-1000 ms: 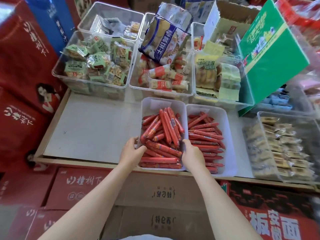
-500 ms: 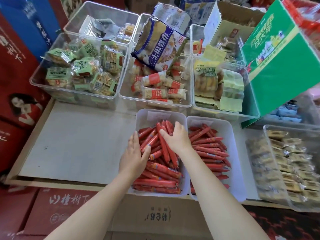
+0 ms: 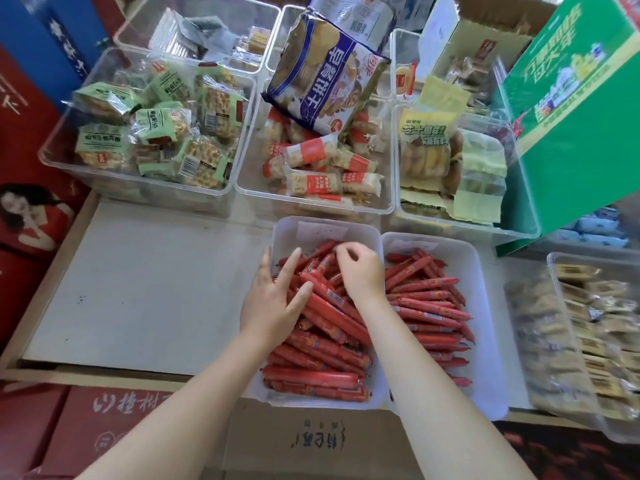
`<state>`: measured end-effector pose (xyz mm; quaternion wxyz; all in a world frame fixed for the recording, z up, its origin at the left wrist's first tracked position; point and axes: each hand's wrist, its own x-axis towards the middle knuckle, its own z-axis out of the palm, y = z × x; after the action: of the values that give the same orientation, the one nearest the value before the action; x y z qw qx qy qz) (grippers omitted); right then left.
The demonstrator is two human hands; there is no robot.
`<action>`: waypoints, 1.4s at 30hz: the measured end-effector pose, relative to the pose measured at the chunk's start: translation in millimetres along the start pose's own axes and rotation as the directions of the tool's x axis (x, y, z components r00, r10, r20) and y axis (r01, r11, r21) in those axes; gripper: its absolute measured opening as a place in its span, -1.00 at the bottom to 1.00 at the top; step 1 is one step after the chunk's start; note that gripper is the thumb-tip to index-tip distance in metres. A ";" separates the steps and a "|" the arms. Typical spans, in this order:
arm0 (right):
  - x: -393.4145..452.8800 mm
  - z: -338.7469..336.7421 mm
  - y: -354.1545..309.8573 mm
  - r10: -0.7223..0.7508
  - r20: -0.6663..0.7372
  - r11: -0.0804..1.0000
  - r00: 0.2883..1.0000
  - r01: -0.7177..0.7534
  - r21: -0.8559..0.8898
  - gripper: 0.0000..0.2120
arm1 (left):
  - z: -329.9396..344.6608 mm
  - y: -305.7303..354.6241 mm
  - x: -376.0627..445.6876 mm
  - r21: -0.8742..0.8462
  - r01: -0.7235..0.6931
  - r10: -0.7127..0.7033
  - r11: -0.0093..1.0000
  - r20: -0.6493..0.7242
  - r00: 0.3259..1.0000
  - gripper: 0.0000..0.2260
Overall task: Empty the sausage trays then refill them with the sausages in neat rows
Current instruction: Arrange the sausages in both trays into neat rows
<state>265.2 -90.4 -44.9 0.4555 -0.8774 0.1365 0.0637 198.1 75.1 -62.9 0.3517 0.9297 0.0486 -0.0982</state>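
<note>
Both your hands are in the left of the two white plastic trays (image 3: 287, 233) sitting side by side at the near edge of the grey tabletop (image 3: 138, 289). Your left hand (image 3: 273, 306) lies on the jumbled heap of red-wrapped sausage sticks (image 3: 325, 341) with fingers spread and mostly straight, thumb hooked over one sausage, so that grip is wide open and resting more than grabbing. Your right hand (image 3: 360, 275) is further in, toward the far end of the same tray, fingers curled down into the pile; it looks like it's pinching at sausage ends, though I can't tell exactly how many it has hold of. The right white plastic tray (image 3: 485, 306) touches the left one and is full of the same red sausages, lying roughly crosswise. Beyond them sit clear plastic bins: green-packed snacks (image 3: 156, 133) far left, orange-labelled bars (image 3: 318, 174) in the middle with a big blue-and-white biscuit bag (image 3: 325, 81) on top, and yellow packs (image 3: 443, 143) to the right.
</note>
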 end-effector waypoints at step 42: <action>43.0 15.6 1.8 0.146 0.054 0.960 0.988 -0.128 -0.250 -0.78 | 2.7 3.2 15.4 0.216 -0.112 0.109 0.970 0.026 0.994 -0.28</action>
<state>305.9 -86.5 -65.5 0.3427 -0.9126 0.1714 0.1430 213.3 71.2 -66.1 0.2532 0.9631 -0.0165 -0.0896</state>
